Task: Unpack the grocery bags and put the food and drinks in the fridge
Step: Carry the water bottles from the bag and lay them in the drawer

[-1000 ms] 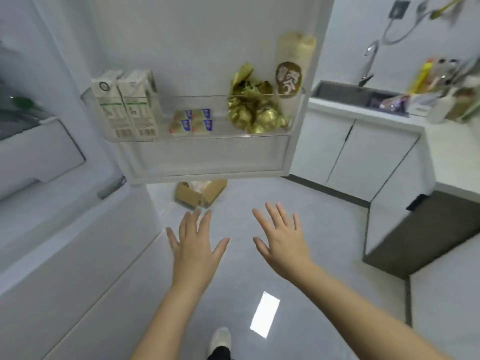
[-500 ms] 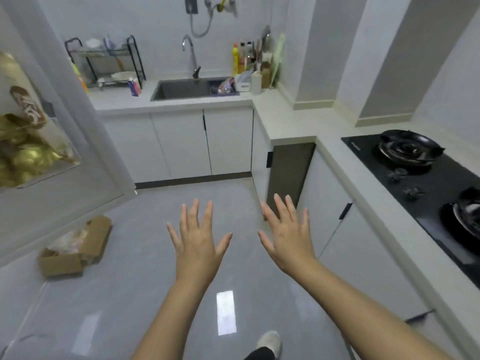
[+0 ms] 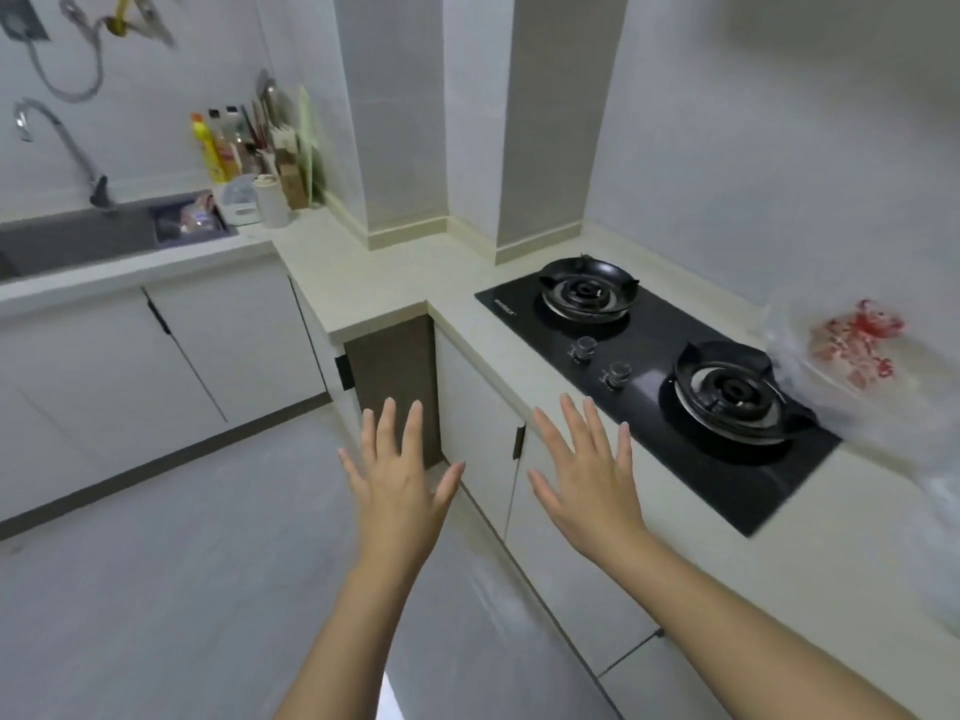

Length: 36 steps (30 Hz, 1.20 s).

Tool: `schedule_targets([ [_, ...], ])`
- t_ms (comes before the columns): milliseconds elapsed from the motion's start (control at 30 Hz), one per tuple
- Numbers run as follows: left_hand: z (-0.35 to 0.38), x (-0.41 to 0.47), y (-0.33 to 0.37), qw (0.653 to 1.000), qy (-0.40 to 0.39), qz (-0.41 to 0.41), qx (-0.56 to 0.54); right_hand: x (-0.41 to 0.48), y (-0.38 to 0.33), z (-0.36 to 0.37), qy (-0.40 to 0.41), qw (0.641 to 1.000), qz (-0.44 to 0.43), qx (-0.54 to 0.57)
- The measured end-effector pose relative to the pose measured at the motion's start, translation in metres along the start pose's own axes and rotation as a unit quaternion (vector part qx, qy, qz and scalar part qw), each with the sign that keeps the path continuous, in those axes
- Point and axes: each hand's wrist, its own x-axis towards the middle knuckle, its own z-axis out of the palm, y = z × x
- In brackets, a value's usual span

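I swung right, plastic bag point(image 3: 857, 366) appeared beside gas hob point(image 3: 657, 330) | my left hand point(image 3: 400, 485), right hand point(image 3: 587, 480) outstretched, fingers spread

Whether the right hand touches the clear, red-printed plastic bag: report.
Apart: the head view shows the black glass hob lying between the right hand and the bag.

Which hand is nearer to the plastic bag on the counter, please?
Right. The right hand hovers by the counter edge, with the plastic bag beyond the hob; the left hand is farther left, farther from it.
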Motion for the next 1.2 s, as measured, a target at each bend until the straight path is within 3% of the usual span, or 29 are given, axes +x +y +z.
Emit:
schedule_targets([
  [467, 0.107, 0.070, 0.199, 0.963, -0.089, 0.254, -0.031, -0.028, 0.203, -0.029, 0.005, 0.965, 0.254, -0.059],
  [900, 0.190, 0.064, 0.468, 0.876, -0.115, 0.467, -0.031, -0.105, 0.455, -0.087, -0.010, 0.895, 0.433, -0.109],
  [1200, 0.249, 0.050, 0.623, 0.800, -0.126, 0.586, 0.033, -0.148, 0.594, -0.106, -0.037, 0.841, 0.519, -0.147],
])
